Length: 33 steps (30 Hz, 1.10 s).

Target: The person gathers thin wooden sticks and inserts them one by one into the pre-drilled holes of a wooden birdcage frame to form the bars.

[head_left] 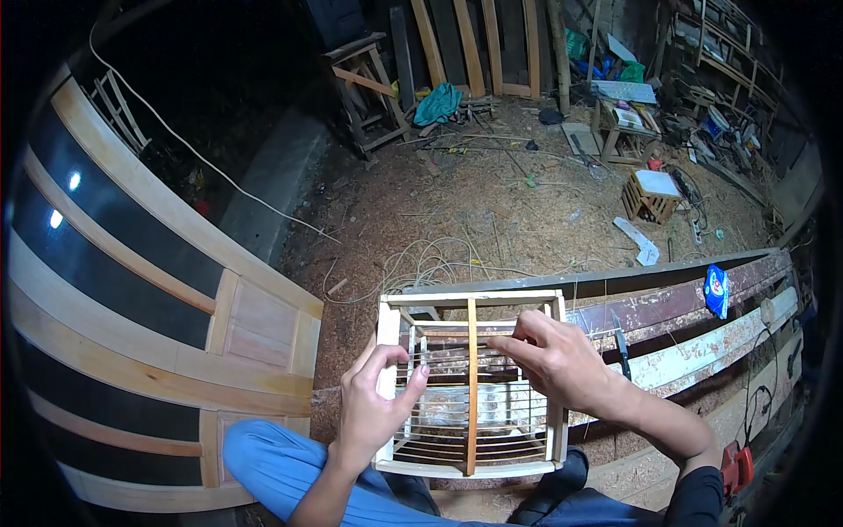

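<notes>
wooden cage (pixel 470 386) sits dead centre, right in front of the person and just above the knees in blue trousers (pixel 272 457). it lies flat with its barred face up. can't tell what carries it underneath. pale frame, rows of thin bars (pixel 439 430) running across, and one darker centre slat (pixel 471 386) running top to bottom.

left hand (pixel 373 404): on the left side of the cage, fingers (pixel 386 353) curled in, thumb and forefinger closed to a pinch on a bar just inside the left frame post. the other fingers are folded behind and not gripping anything i can see.

right hand (pixel 549 356): comes in from the right over the upper half of the cage, fingers (pixel 505 344) stretched nearly straight, tips pressed together on a bar just right of the centre slat, near the top rail. the wrist rests across the right frame post.

around it:
- wooden door (pixel 176 351) with dark panels lies flat on the left, touching the cage's side of the scene.
- long planks (pixel 702 338) run off to the right behind the right arm, with a blue packet (pixel 717 290) on them.
- sawdust floor (pixel 492 202) beyond, with a loose white cable (pixel 421 263) coiled just past the cage.
- small crate (pixel 650 195) well apart, far right.
</notes>
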Tool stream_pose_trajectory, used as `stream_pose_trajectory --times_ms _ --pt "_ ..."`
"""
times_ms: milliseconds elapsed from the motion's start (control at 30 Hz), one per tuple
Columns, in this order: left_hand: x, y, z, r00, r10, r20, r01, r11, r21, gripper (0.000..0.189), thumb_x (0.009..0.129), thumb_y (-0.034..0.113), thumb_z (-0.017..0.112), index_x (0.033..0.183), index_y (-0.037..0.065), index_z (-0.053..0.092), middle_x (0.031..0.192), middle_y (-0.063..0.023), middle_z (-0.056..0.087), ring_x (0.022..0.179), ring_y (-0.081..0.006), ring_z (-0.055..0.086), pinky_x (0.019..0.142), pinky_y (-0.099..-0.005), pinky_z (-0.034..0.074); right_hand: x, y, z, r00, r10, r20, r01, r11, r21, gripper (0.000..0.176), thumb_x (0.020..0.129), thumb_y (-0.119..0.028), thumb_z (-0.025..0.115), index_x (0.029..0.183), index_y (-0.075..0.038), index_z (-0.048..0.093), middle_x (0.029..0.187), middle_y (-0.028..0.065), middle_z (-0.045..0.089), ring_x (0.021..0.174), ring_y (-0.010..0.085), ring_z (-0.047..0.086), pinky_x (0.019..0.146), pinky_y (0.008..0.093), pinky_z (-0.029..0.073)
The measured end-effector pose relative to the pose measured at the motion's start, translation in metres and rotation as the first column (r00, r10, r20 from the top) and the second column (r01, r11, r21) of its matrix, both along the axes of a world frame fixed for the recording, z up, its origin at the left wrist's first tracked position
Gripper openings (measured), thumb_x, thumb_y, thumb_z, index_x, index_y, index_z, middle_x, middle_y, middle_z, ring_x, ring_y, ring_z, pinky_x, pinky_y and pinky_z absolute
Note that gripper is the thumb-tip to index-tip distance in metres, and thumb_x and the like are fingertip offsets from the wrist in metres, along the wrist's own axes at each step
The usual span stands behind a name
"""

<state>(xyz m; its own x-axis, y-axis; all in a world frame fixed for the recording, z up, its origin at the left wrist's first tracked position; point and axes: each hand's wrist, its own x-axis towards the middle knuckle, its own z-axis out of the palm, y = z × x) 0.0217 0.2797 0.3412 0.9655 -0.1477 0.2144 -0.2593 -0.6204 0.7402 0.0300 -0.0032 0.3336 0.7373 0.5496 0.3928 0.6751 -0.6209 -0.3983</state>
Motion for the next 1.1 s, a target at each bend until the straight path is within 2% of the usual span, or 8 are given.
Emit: stream_pose_trajectory --times_ms 200,267,567,667,900,967,1100 --pt "0.0006 0.0003 -0.0005 1.000 0.004 0.013 -0.004 1.000 -0.022 0.025 0.089 0.017 0.082 0.100 -0.001 0.069 0.094 -0.0124 0.072 0.091 -0.0217 0.069 0.088 -0.0359 0.054 -0.0001 0.0006 -0.0007 1.000 -0.003 -0.008 0.003 1.000 0.002 0.046 0.081 0.002 0.073 0.126 -0.004 0.069 0.099 0.0103 0.055 0.088 0.0261 0.064 0.068 0.0403 0.056" --pt "0.0012 0.0010 -0.0011 0.999 -0.015 0.049 0.015 1.000 0.005 0.024 0.088 0.016 0.083 0.099 -0.001 0.069 0.096 -0.0155 0.072 0.092 -0.0267 0.075 0.086 -0.0384 0.059 0.0000 -0.0001 -0.0006 1.000 0.001 -0.007 -0.001 1.000 0.001 0.044 0.082 0.001 0.073 0.125 -0.003 0.069 0.097 0.0102 0.054 0.087 0.0260 0.063 0.067 0.0403 0.055" --pt "0.0014 -0.0018 0.0021 0.998 -0.007 0.067 0.008 1.000 -0.013 0.027 0.087 0.016 0.083 0.106 -0.001 0.071 0.099 -0.0162 0.073 0.096 -0.0278 0.075 0.088 -0.0387 0.058 -0.0006 0.0014 0.0018 1.000 -0.005 -0.009 0.005 1.000 0.024 0.038 0.085 0.000 0.072 0.122 -0.003 0.071 0.096 0.0110 0.056 0.085 0.0266 0.065 0.067 0.0402 0.056" --pt "0.0008 0.0007 -0.0007 1.000 -0.015 0.020 0.016 0.999 -0.029 0.028 0.088 0.016 0.082 0.107 -0.001 0.070 0.100 -0.0135 0.074 0.096 -0.0227 0.070 0.091 -0.0358 0.054 -0.0024 0.0017 0.0016 0.998 -0.009 -0.054 0.011 0.999 0.042 0.039 0.085 0.002 0.072 0.124 -0.002 0.070 0.096 0.0116 0.056 0.085 0.0282 0.065 0.069 0.0423 0.057" --pt "0.0009 0.0008 -0.0015 1.000 0.008 0.019 -0.008 1.000 -0.013 0.030 0.088 0.017 0.082 0.107 -0.002 0.070 0.100 -0.0146 0.074 0.096 -0.0234 0.071 0.091 -0.0368 0.054 0.0027 0.0056 0.0052 0.990 0.017 -0.142 -0.012 0.999 0.031 0.043 0.086 0.004 0.071 0.128 -0.003 0.067 0.098 0.0137 0.057 0.085 0.0323 0.066 0.072 0.0461 0.057" --pt "0.0026 0.0008 -0.0024 0.997 -0.006 0.074 0.006 1.000 -0.003 0.029 0.086 0.018 0.083 0.105 0.000 0.070 0.100 -0.0173 0.074 0.097 -0.0309 0.076 0.088 -0.0398 0.059 0.0045 0.0069 0.0027 0.982 0.016 -0.188 -0.003 0.998 0.070 0.045 0.087 0.003 0.071 0.130 -0.005 0.066 0.098 0.0150 0.057 0.084 0.0335 0.067 0.072 0.0468 0.057" --pt "0.0041 -0.0014 0.0000 0.998 -0.013 0.069 0.011 1.000 0.026 0.029 0.086 0.018 0.083 0.104 -0.001 0.071 0.100 -0.0179 0.075 0.097 -0.0312 0.076 0.088 -0.0397 0.059 0.0049 0.0086 -0.0015 0.976 0.004 -0.220 0.017 0.995 0.095 0.044 0.087 0.003 0.071 0.131 -0.006 0.066 0.098 0.0157 0.057 0.083 0.0350 0.067 0.072 0.0479 0.056"
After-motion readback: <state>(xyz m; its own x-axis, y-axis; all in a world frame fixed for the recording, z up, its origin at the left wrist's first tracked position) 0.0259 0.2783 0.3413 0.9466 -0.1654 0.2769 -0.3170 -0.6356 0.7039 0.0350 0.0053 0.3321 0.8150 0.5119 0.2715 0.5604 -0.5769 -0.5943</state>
